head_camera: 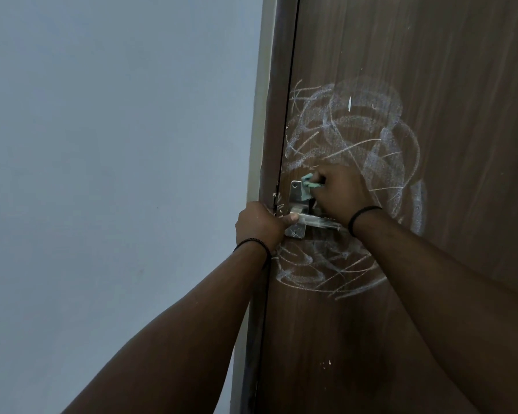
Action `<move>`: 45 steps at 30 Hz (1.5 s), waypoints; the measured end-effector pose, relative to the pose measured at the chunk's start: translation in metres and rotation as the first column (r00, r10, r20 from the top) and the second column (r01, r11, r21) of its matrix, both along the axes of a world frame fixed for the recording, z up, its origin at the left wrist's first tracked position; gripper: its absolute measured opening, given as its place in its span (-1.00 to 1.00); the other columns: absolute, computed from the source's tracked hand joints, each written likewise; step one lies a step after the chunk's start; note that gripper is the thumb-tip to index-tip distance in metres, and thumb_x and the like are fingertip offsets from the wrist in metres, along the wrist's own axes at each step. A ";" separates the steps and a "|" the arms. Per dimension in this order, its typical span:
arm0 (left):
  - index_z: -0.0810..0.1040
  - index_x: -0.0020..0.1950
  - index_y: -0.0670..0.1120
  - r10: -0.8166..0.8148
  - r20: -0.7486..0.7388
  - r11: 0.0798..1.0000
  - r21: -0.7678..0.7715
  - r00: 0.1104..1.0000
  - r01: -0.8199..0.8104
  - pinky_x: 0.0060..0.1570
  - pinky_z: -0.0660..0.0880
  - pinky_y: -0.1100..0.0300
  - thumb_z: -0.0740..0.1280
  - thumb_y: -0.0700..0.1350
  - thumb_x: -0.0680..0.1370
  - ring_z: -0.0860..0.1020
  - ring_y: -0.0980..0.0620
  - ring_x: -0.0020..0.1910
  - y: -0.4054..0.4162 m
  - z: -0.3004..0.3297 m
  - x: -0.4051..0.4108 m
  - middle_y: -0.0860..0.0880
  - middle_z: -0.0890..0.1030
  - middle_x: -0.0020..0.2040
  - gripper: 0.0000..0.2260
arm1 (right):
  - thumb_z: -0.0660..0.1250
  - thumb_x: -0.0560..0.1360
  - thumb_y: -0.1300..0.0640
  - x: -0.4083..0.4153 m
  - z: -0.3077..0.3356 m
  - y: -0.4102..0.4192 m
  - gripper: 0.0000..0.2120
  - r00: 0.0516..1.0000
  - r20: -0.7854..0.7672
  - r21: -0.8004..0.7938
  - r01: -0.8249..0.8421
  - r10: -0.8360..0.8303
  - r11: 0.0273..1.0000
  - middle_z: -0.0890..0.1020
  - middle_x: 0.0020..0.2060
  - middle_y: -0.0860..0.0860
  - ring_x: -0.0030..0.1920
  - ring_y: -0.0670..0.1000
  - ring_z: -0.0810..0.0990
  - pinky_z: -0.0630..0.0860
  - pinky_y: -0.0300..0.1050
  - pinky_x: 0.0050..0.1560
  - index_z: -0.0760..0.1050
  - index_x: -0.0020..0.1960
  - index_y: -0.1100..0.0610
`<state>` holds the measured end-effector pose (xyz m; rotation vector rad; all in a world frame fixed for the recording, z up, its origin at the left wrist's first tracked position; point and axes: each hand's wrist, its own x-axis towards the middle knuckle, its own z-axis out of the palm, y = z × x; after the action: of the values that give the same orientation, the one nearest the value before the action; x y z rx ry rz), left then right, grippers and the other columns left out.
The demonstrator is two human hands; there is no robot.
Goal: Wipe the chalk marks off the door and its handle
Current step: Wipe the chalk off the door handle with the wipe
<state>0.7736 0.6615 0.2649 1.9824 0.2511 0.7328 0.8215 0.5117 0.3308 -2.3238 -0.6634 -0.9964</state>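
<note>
A brown wooden door [446, 85] fills the right half of the view. White chalk scribbles [350, 130] cover it above, beside and below the metal lever handle [317, 221]. My right hand [338, 191] is closed around a small teal cloth [396, 186] and presses it on the silver handle plate [295, 192], just above the lever. My left hand [260, 224] grips the door's edge at handle height, with its thumb resting on the lever's left end. Most of the cloth is hidden inside my fist.
A pale blue-grey wall [117, 144] takes up the left half. A light door frame [260, 115] runs between wall and door. Both wrists wear thin black bands.
</note>
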 end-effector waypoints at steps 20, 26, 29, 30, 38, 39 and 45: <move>0.60 -0.16 -0.14 0.019 -0.010 0.998 0.061 1.000 -0.019 -0.24 0.66 -0.01 0.46 0.31 0.36 0.66 -0.10 -0.29 -0.001 -0.004 -0.013 -0.10 0.66 -0.26 -0.51 | 0.36 0.42 0.29 -0.014 0.007 0.010 -0.81 0.998 -0.047 0.019 -0.036 0.037 0.999 0.65 -0.21 -0.05 -0.18 -0.01 0.60 0.56 -0.09 -0.18 0.54 -0.22 0.01; 0.57 -0.22 -0.13 0.038 0.021 0.996 0.084 0.999 -0.040 -0.35 0.52 0.09 0.41 0.33 0.39 0.61 -0.04 -0.33 0.000 -0.013 -0.017 -0.07 0.63 -0.31 -0.51 | 0.30 0.45 0.46 -0.022 0.002 0.023 -0.70 0.973 -0.156 0.175 -0.143 0.170 0.974 0.71 -0.02 0.07 -0.04 0.03 0.65 0.62 -0.07 -0.02 0.71 -0.08 0.15; 0.49 -0.26 -0.07 0.067 0.026 0.992 0.110 0.997 -0.069 -0.42 0.41 0.17 0.39 0.28 0.44 0.55 0.01 -0.34 0.001 -0.015 -0.019 -0.02 0.57 -0.34 -0.59 | 0.45 0.44 0.33 -0.024 0.002 0.027 -0.79 0.959 -0.280 -0.234 -0.103 0.034 0.967 0.71 0.04 0.09 0.00 0.05 0.63 0.57 -0.10 0.03 0.70 0.04 0.16; 0.47 -0.24 -0.05 0.075 0.017 0.990 0.123 0.997 -0.076 -0.43 0.35 0.21 0.39 0.24 0.46 0.53 0.03 -0.33 0.002 -0.017 -0.019 0.01 0.54 -0.33 -0.63 | 0.47 0.45 0.26 -0.025 0.004 0.027 -0.79 0.963 -0.270 -0.359 -0.084 -0.017 0.929 0.70 0.07 0.08 0.04 0.06 0.63 0.56 -0.09 0.08 0.69 0.08 0.15; 0.54 -0.11 -0.08 0.074 -0.056 0.993 0.100 0.996 -0.068 -0.31 0.42 0.20 0.35 0.10 0.51 0.55 0.01 -0.24 0.011 -0.027 -0.023 -0.03 0.60 -0.21 -0.75 | 0.42 0.46 0.31 -0.033 0.014 0.026 -0.88 0.980 -0.188 -0.320 -0.001 -0.062 0.948 0.73 -0.06 0.07 -0.01 0.05 0.66 0.58 -0.08 0.06 0.72 -0.11 0.16; 0.53 -0.14 -0.07 0.068 -0.053 0.994 0.093 0.996 -0.063 -0.30 0.43 0.20 0.35 0.09 0.51 0.56 0.00 -0.23 0.011 -0.028 -0.023 -0.04 0.61 -0.19 -0.77 | 0.40 0.46 0.34 -0.033 0.011 0.026 -0.85 0.983 -0.173 -0.285 0.015 -0.067 0.958 0.73 -0.07 0.09 -0.02 0.06 0.66 0.57 -0.11 0.01 0.71 -0.12 0.17; 0.50 -0.13 -0.05 0.021 -0.018 0.999 0.045 1.000 -0.020 -0.21 0.53 0.12 0.31 0.04 0.51 0.59 -0.07 -0.17 0.003 -0.027 -0.024 -0.05 0.61 -0.16 -0.83 | 0.46 0.46 0.28 -0.041 0.011 0.022 -0.82 0.982 -0.184 -0.421 -0.124 0.049 0.899 0.72 0.02 0.04 0.06 0.02 0.66 0.51 -0.20 0.10 0.70 0.04 0.14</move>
<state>0.7496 0.6642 0.2375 2.0325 0.2687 0.7397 0.7807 0.5341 0.3413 -2.6917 -0.9900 -0.6463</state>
